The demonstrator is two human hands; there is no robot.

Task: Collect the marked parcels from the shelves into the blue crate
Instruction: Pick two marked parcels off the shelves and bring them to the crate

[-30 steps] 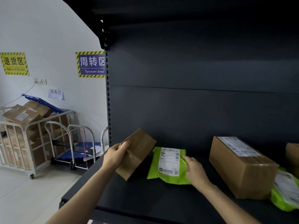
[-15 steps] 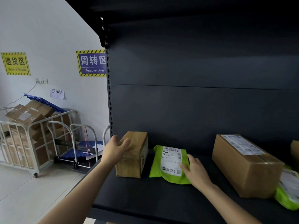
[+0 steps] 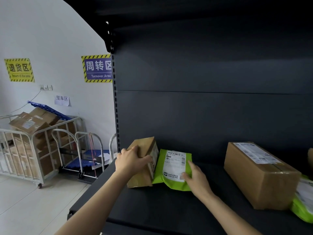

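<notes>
A small brown cardboard box (image 3: pixel 147 148) stands on the dark shelf (image 3: pixel 152 206) near its left end. My left hand (image 3: pixel 131 161) lies over the box's top and side, gripping it. Leaning against the box's right side is a green mailer bag (image 3: pixel 171 168) with a white label. My right hand (image 3: pixel 196 178) holds the bag's lower right edge, thumb on the label. The blue crate is not in view.
A larger cardboard box (image 3: pixel 259 173) sits to the right on the shelf, another green bag (image 3: pixel 304 202) beside it at the frame's edge. To the left, on the floor, stand a metal cage cart of boxes (image 3: pixel 32 143) and a blue platform trolley (image 3: pixel 88 158).
My left hand has set the small box down from a tilt to flat on the shelf and kept hold. The right hand slid lower on the green bag.
</notes>
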